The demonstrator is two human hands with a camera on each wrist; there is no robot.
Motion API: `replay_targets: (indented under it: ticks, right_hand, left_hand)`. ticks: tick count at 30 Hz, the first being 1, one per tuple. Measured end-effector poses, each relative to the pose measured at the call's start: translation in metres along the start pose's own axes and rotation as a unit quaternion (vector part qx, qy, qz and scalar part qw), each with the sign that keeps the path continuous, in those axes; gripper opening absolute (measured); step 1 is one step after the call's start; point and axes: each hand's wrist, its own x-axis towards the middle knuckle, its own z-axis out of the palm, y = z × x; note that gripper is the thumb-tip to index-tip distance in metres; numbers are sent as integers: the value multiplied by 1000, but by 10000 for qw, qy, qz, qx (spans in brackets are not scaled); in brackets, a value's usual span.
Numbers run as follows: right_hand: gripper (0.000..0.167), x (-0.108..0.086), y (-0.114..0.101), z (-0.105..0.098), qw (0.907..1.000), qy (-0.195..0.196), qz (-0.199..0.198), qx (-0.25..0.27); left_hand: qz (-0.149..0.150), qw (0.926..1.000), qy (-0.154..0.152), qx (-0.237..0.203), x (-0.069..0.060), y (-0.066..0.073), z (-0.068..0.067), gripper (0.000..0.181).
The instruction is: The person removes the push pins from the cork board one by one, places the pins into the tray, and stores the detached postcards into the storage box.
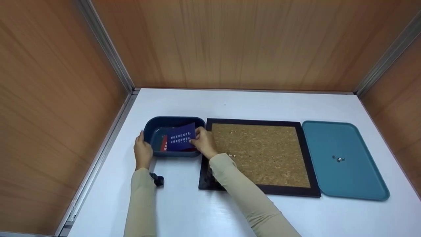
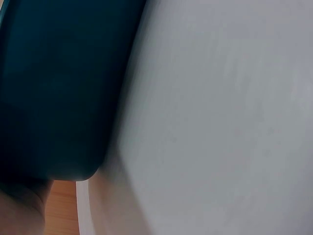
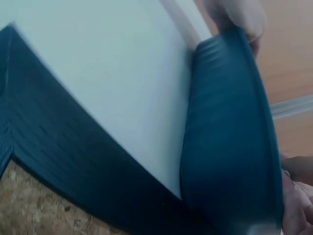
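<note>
In the head view, my right hand (image 1: pixel 204 143) pinches the right edge of a dark blue card (image 1: pixel 181 136) with white printed characters. That card is over a dark teal plastic basin (image 1: pixel 174 154), above a red card (image 1: pixel 163 144) that it partly covers. The left hand (image 1: pixel 143 152) holds the basin's left end at the rim; its thumb is hard to make out. In the right wrist view, the left hand (image 3: pixel 237 17) shows at the basin's far corner, and part of the right hand (image 3: pixel 296 208) appears at the near rim.
A black-framed cork board (image 1: pixel 260 191) lies right of the basin, under the right forearm, with small shiny bits on its cork. Further right, a teal tray (image 1: pixel 348 181) bears several small metallic pieces (image 1: pixel 338 159). Wooden panels (image 1: pixel 243 46) enclose the white table (image 1: pixel 184 204).
</note>
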Motion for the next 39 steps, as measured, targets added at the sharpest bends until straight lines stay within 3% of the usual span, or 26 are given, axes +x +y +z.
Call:
replay_targets:
  ticks: [9, 14, 23, 31, 39]
  right_hand:
    - [29, -3, 3, 2, 9985, 36, -439, -336]
    - [29, -4, 1, 3, 9979, -54, -457, -463]
    - [35, -4, -1, 6, 9896, -145, -593, -1302]
    - [35, -3, -2, 6, 9858, -145, -680, -1531]
    - [25, -3, -4, 5, 9797, -269, -793, -1819]
  left_hand:
    - [-116, 9998, -73, -110, 2, -3, 3, 52]
    - [-69, 9999, -1, -133, 2, -2, 3, 53]
    - [3, 9999, -5, -106, 0, -1, 1, 53]
    - [-2, 9999, 25, -147, 1, -3, 1, 52]
    - [-25, 9999, 14, -141, 0, -2, 0, 52]
